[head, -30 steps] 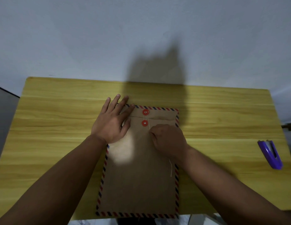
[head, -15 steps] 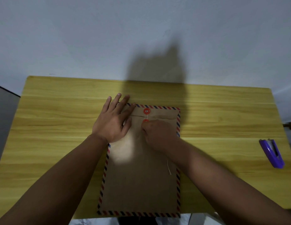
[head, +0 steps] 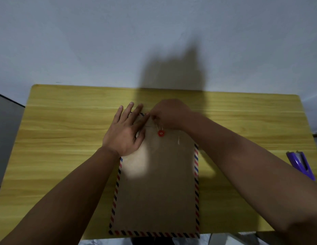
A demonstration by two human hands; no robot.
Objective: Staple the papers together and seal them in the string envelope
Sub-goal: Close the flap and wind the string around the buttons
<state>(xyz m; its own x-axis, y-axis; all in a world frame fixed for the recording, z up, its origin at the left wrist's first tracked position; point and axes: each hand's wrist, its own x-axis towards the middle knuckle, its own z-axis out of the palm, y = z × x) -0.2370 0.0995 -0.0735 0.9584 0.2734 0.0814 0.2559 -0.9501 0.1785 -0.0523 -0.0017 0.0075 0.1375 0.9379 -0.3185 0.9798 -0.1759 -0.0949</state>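
A brown string envelope (head: 159, 188) with a red-and-blue striped border lies flat on the wooden table (head: 65, 135), flap folded down at the far end. My left hand (head: 126, 131) presses flat on its upper left corner, fingers spread. My right hand (head: 170, 114) is over the flap and covers the upper red button; its fingers pinch the thin white string (head: 179, 138), whose loose end hangs beside the lower red button (head: 161, 133). The papers are out of sight.
A purple stapler (head: 301, 165) lies near the table's right edge. A grey wall rises behind the table. The envelope's near end reaches the table's front edge.
My right hand moved away from me, from below the lower button up over the flap, taking the string with it. The lower button is uncovered now. My left hand stayed put.
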